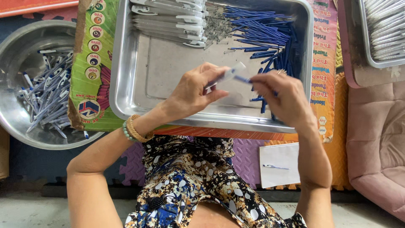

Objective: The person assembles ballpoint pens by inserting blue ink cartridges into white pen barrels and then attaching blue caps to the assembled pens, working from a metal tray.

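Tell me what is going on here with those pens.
A person holds a clear pen barrel in the left hand and a blue refill in the right hand, their ends meeting over a steel tray. The tray holds more blue refills, small springs and white barrels. A round metal bowl on the person's left holds finished-looking pens.

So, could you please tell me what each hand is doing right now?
Left hand: closed on a clear pen barrel.
Right hand: closed on a blue refill, its tip at the barrel.
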